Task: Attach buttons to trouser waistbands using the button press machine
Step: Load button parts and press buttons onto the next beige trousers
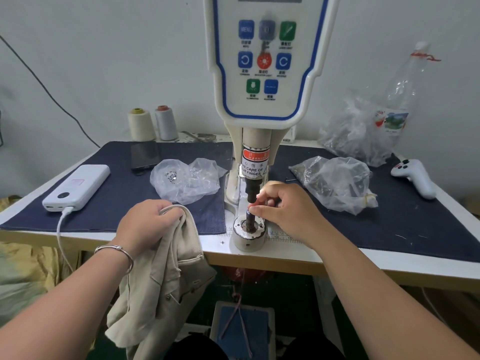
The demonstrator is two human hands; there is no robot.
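A: Start at the left. What is the left hand (pixel 145 222) doing?

B: It grips a bunched fold of the beige trousers (pixel 166 276), fingers curled round the cloth at the table's (pixel 285 258) front edge; the rest hangs below. The fabric looks soft and limp, light enough for one hand, but I judge it will sag and shift unless held close to the waistband, flat and taut near the spot to be pressed.

A: And the bag just beyond?

B: A crumpled clear bag (pixel 185 179) lies on the dark cloth mat (pixel 124 193), with a few small metal pieces inside, likely button parts, mostly empty.

A: The middle?

B: The button press machine (pixel 259 141) stands there, and its lower die (pixel 249 229) sits at the table front. The right hand (pixel 283 206) pinches something small on top of that die, directly under the punch (pixel 253 192); it is probably a button part, too tiny to be sure. Small, hard and likely slippery, so a fingertip pinch suits it.

A: Further right?

B: A fuller clear bag (pixel 337 183) holds dark small pieces, and a larger bag (pixel 361 131) sits behind it.
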